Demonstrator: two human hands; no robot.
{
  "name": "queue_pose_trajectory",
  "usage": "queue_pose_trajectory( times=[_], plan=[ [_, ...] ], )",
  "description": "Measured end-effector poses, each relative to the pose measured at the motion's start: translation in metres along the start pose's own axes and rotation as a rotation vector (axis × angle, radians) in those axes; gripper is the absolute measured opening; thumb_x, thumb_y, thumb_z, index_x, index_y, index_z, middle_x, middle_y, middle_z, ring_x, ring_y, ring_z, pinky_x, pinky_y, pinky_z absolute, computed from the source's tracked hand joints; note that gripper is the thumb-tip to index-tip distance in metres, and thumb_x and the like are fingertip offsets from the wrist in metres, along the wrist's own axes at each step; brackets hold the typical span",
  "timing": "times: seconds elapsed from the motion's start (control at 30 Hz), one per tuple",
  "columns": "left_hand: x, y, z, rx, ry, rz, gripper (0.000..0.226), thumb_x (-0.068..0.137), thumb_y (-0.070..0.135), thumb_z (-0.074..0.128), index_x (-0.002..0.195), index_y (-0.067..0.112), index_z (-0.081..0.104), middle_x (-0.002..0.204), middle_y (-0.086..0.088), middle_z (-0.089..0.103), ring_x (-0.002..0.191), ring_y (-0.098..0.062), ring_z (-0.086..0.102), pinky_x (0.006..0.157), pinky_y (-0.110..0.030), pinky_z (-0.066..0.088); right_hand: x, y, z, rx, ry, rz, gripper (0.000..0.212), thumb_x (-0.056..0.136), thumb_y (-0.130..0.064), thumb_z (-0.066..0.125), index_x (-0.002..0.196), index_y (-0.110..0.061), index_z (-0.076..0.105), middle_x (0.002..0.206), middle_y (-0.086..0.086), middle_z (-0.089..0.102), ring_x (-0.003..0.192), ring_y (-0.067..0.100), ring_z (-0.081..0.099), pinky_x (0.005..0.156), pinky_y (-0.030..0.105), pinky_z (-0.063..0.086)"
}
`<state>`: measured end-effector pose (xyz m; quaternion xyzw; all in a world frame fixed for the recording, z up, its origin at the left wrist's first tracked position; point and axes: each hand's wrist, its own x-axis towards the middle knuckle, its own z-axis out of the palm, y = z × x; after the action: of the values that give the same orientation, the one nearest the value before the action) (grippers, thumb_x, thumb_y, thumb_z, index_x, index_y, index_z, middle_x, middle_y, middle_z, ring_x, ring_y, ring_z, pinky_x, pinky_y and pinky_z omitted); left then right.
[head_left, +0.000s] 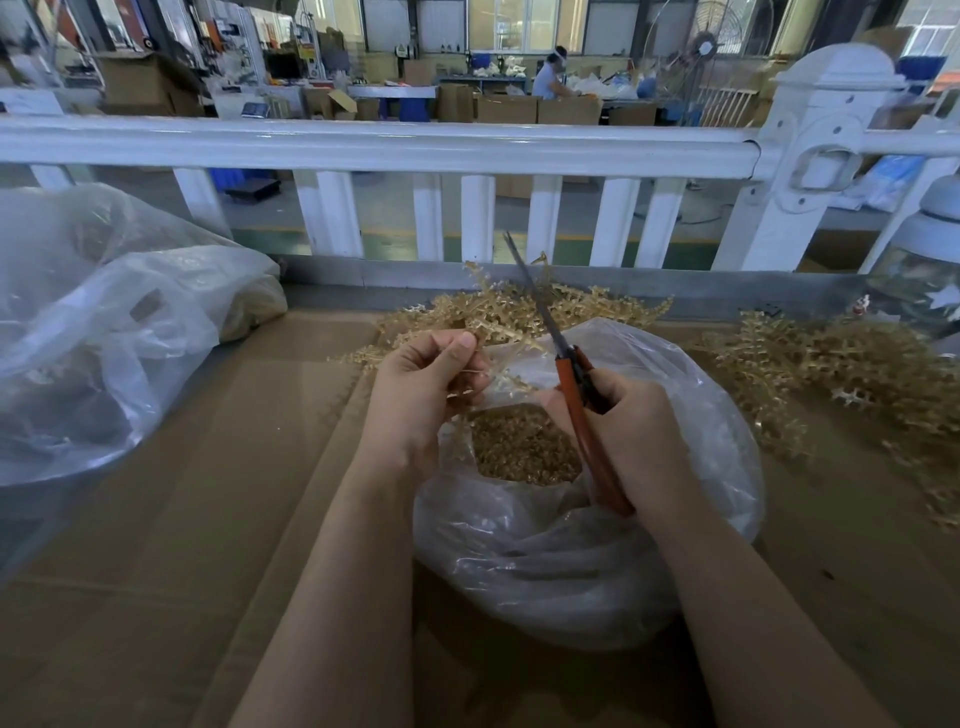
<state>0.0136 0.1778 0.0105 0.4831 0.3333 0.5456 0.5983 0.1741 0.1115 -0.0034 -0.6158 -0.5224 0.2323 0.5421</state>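
My left hand (421, 384) pinches a thin golden plastic sprig (506, 382) above the mouth of a clear plastic bag (571, 561). The bag holds a heap of small golden cut pieces (522, 447). My right hand (631, 441) grips orange-handled scissors (582, 410); their blades point up and away, closed or nearly so, just right of the sprig. Behind my hands lies a pile of golden sprigs (519, 312).
Flat brown cardboard (234, 467) covers the worktop. A large clear bag (104, 332) sits at the left. More golden sprigs (841, 379) are heaped at the right. A white railing (395, 148) runs across the far edge; beyond it a person works among boxes.
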Motion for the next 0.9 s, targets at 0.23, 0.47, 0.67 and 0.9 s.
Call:
queue_pose_trajectory(
  times=[0.23, 0.47, 0.67, 0.9],
  plan=[
    [0.0, 0.0, 0.003, -0.007, -0.023, -0.017, 0.018, 0.097, 0.008, 0.057, 0.08, 0.009, 0.064, 0.063, 0.002, 0.063, 0.055, -0.01, 0.056, 0.053, -0.022, 0.051, 0.002, -0.001, -0.001, 0.103, -0.058, 0.092, 0.013, 0.083, -0.018, 0.08, 0.073, -0.023, 0.073, 0.054, -0.006, 0.066, 0.047, 0.001, 0.058, 0.049, 0.012, 0.045],
    [-0.003, 0.003, 0.008, -0.068, -0.101, -0.033, 0.015, 0.096, 0.009, 0.058, 0.081, 0.007, 0.06, 0.06, 0.001, 0.063, 0.049, -0.011, 0.055, 0.046, -0.018, 0.045, -0.001, -0.012, -0.003, 0.218, -0.037, 0.103, 0.016, 0.087, -0.006, 0.072, 0.076, -0.016, 0.07, 0.05, -0.004, 0.063, 0.046, 0.004, 0.057, 0.05, 0.014, 0.049],
    [-0.004, 0.0, 0.01, -0.047, -0.034, -0.012, 0.005, 0.093, 0.006, 0.062, 0.089, 0.003, 0.062, 0.061, -0.001, 0.067, 0.046, -0.008, 0.058, 0.042, -0.015, 0.042, -0.005, -0.018, -0.01, 0.326, -0.096, 0.086, 0.016, 0.092, 0.003, 0.062, 0.081, -0.006, 0.069, 0.06, 0.012, 0.066, 0.038, 0.0, 0.054, 0.044, 0.006, 0.041],
    [-0.002, -0.002, 0.009, -0.044, -0.068, -0.03, 0.009, 0.092, 0.019, 0.065, 0.087, 0.012, 0.065, 0.084, -0.007, 0.076, 0.06, -0.012, 0.066, 0.05, -0.022, 0.05, 0.0, -0.009, -0.002, 0.162, -0.04, 0.092, 0.012, 0.087, -0.014, 0.074, 0.076, -0.014, 0.073, 0.064, 0.001, 0.073, 0.061, 0.008, 0.068, 0.06, 0.008, 0.048]
  ],
)
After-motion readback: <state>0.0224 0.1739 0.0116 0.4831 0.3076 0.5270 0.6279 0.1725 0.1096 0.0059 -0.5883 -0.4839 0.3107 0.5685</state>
